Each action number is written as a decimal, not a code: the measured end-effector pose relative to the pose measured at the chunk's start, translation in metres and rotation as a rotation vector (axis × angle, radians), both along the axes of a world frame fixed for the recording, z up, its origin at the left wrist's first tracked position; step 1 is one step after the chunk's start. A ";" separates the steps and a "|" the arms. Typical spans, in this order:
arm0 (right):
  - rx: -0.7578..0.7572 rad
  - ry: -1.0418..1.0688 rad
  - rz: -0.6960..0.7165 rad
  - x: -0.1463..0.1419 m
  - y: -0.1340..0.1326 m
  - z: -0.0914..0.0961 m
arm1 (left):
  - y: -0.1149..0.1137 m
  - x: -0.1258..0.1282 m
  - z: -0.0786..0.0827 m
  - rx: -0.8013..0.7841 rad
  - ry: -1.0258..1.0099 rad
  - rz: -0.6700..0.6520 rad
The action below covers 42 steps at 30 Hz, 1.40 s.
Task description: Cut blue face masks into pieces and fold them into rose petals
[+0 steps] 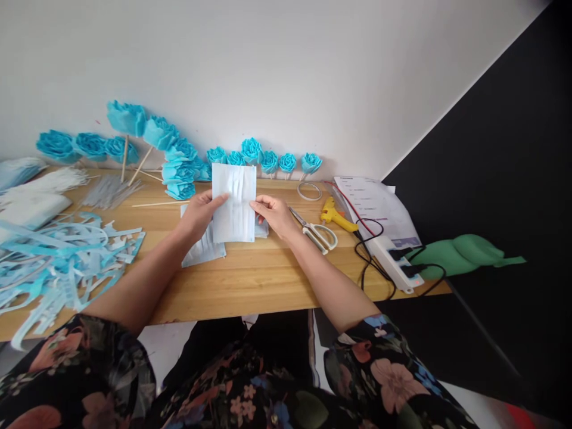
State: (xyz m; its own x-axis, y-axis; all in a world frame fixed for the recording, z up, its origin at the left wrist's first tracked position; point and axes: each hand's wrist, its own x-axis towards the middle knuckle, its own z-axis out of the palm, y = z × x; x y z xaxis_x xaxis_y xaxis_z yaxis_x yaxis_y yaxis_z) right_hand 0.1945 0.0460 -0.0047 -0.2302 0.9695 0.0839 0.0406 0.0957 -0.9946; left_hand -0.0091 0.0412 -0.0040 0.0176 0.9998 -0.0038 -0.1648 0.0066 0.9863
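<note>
My left hand (199,211) and my right hand (273,213) hold a pleated face mask sheet (234,205) upright above the wooden table. Each thumb presses on its near face, one at either side edge; the sheet is pale blue-white with folds running up and down and shows no ear loops. Under and behind my left hand another pale mask sheet (203,250) lies on the wood. A further pale piece shows partly behind the held one, near my right fingers. To the right of my right hand lie scissors (319,229) with white handles.
Blue paper-like flowers (179,161) on sticks lean along the wall. Cut blue and white strips (75,256) heap at the left, near grey thin strips (109,190). A yellow glue gun (335,214), a wire ring (309,190), printed paper (379,208) and a power strip (393,262) are at the right.
</note>
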 end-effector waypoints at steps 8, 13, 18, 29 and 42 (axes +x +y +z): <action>-0.020 0.090 -0.027 0.003 0.007 -0.004 | 0.000 0.001 -0.003 0.019 0.038 -0.107; -0.029 0.174 0.001 0.005 0.008 -0.004 | 0.002 -0.001 -0.003 0.001 -0.119 -0.087; -0.110 0.290 0.122 0.007 0.004 0.003 | -0.001 -0.004 0.003 0.036 -0.094 -0.130; -0.180 0.201 0.160 0.008 0.005 -0.002 | -0.007 -0.006 0.005 0.207 0.167 -0.166; -0.029 0.151 -0.082 0.001 0.006 -0.004 | -0.001 0.002 0.003 0.149 0.047 -0.079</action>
State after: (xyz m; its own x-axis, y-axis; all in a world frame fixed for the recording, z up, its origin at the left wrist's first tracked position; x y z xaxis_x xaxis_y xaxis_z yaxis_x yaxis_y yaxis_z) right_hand 0.1956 0.0523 -0.0089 -0.1373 0.9870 0.0836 -0.1030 0.0697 -0.9922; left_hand -0.0068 0.0400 -0.0009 0.0991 0.9849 0.1417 -0.1228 -0.1292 0.9840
